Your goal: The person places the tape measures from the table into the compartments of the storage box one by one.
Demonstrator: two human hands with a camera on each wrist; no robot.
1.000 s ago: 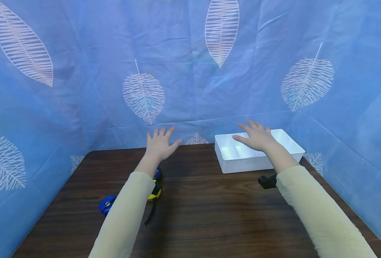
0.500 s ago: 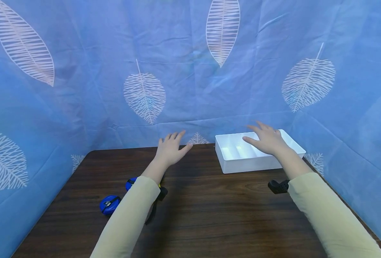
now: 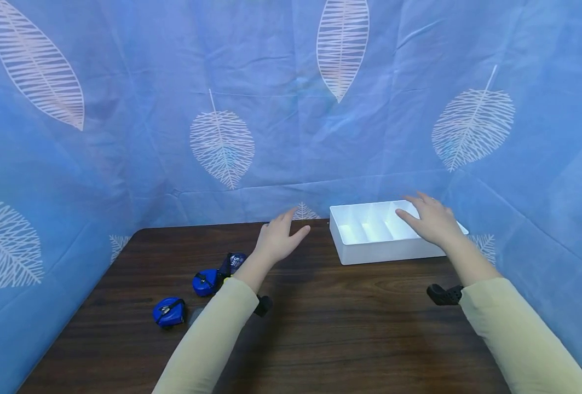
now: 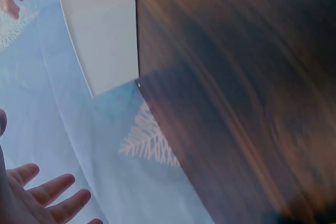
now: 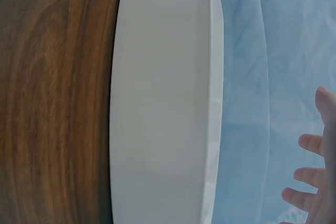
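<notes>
Head view: white compartmented box [image 3: 384,253] near the loose-fingered right grip [image 3: 432,221]

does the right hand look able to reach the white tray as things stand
Probably yes: the right hand is empty and close by, with nothing visible standing between it and the white tray.

I'm seeing the left hand [image 3: 277,238] drifting right and a bit nearer, its fingers [image 3: 288,216] bunching closer together. The right hand [image 3: 433,221] is also shifting right, uncovering more of the white tray [image 3: 389,253] in the head view. As the left sleeve [image 3: 207,339] is moving, a blue tape measure [image 3: 204,282] is coming into full view and the black strap is disappearing behind it.
</notes>
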